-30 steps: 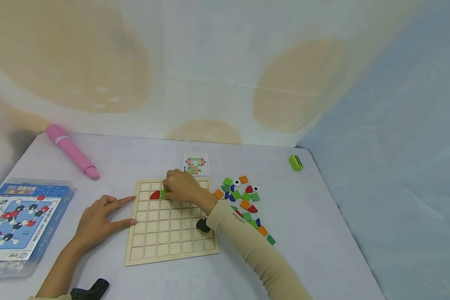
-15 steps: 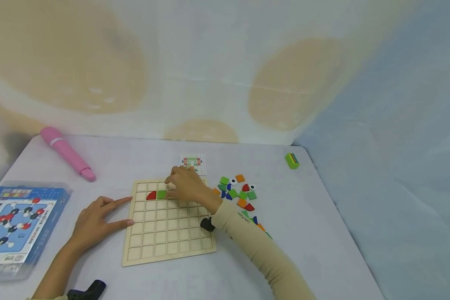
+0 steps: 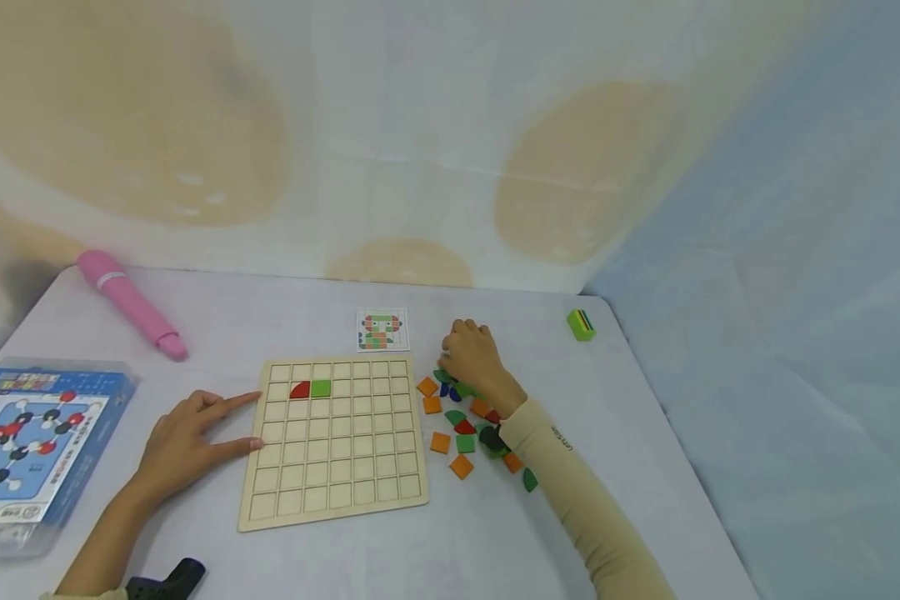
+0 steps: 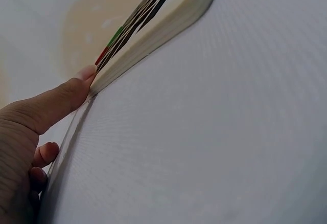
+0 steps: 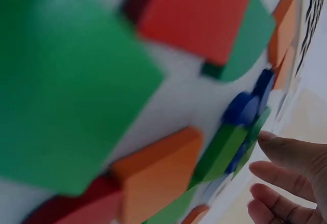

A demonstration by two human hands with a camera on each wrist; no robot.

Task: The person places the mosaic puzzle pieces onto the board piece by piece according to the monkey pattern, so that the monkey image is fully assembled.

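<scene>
Since a moment ago our right hand (image 3: 471, 360) has left the wooden grid board (image 3: 335, 442) and now hovers over the loose pile of coloured tiles (image 3: 465, 417) to its right, fingers loosely spread and touching them but, as far as we can tell, holding none. Nearest us, our left hand (image 3: 183, 437) lies flat, straight fingers steadying the board's left edge. Only a red quarter-round tile (image 3: 299, 389) and a green square tile (image 3: 320, 387) are seated; every other cell is unfilled. Beyond the board lies the pattern card (image 3: 382, 329).
</scene>
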